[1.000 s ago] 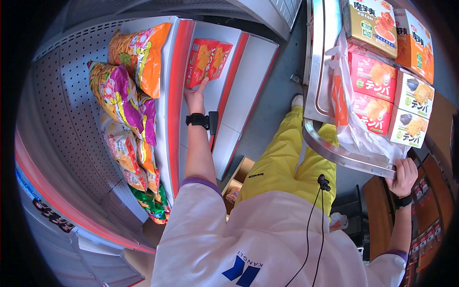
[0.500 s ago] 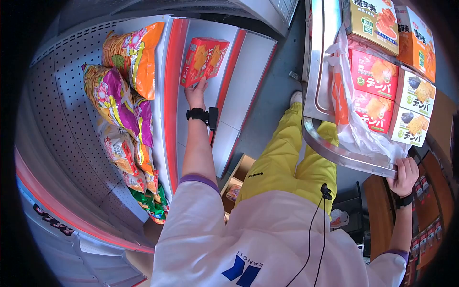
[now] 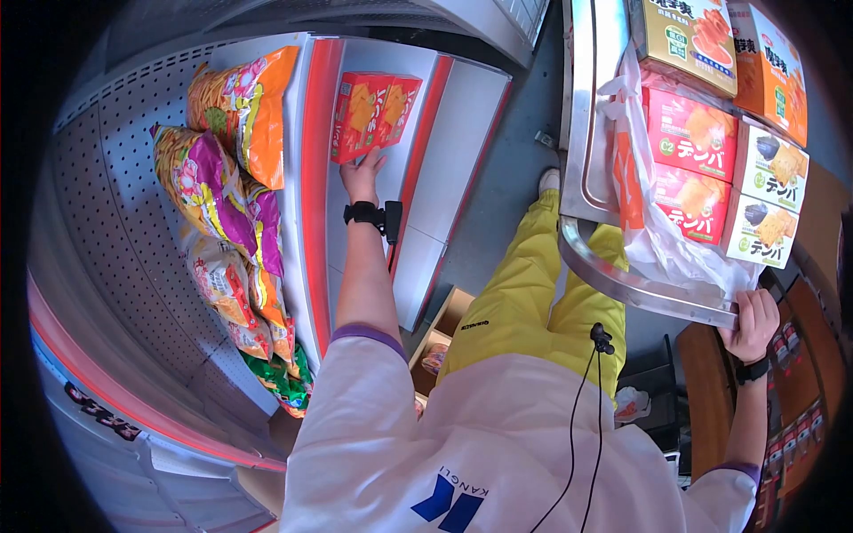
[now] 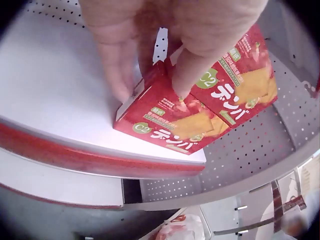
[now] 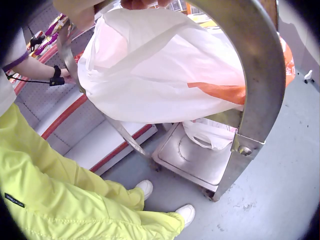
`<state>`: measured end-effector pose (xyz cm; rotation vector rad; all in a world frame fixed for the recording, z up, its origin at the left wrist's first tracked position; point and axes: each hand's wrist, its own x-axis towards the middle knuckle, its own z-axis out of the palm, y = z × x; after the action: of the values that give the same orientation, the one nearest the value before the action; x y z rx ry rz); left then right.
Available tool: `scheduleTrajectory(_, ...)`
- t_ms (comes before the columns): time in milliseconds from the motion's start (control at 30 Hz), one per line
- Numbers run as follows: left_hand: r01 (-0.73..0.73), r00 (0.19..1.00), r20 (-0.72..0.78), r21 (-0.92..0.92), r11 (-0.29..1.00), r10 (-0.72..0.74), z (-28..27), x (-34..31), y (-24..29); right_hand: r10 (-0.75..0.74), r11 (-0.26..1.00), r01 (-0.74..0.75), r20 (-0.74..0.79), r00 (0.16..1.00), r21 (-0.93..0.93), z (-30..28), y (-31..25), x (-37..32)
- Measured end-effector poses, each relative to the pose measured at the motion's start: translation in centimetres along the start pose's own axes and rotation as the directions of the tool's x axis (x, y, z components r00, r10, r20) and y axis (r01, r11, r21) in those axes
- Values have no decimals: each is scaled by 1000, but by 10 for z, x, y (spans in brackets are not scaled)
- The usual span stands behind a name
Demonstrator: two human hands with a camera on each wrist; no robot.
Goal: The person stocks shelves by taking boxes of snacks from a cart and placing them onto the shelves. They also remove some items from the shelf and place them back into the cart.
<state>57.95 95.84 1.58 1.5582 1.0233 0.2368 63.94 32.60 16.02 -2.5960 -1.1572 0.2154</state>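
Observation:
Two red cracker boxes (image 3: 362, 115) (image 4: 170, 117) stand side by side on a white shelf tier with red edging. At their near end is the left hand (image 3: 360, 178) (image 4: 170, 35); in the left wrist view its thumb and fingers pinch the end of the nearer box, and part of the grip is hidden. The right hand (image 3: 755, 327) is curled round the metal rail (image 3: 657, 302) of a cart. On the cart, more red boxes (image 3: 693, 133) lie beside white boxes (image 3: 773, 164) and a white plastic bag (image 3: 675, 253).
Bagged snacks (image 3: 213, 178) line the tier to the left, against a perforated back panel (image 3: 115, 195). Gold (image 3: 684, 44) and orange boxes (image 3: 777, 75) are at the cart's far end. Below is a lower cart deck (image 5: 195, 155); an open carton (image 3: 440, 338) stands by the legs.
The left hand and the two red boxes have shifted slightly left on the shelf, and the boxes' angle has turned a little. The right hand has stayed on the rail.

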Motion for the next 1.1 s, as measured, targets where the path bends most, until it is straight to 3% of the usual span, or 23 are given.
scheduleTrajectory(200,38,999,-12,72,997,-37,3,1,4,-5,1000,5,-11,1000,6,-1,-1,3)
scheduleTrajectory(667,-76,997,2,48,996,76,27,13,6,-6,1000,6,-17,1000,10,-2,-3,7)
scheduleTrajectory(1100,-35,999,38,97,995,31,23,19,7,-10,1000,10,-25,1000,11,-2,-3,6)
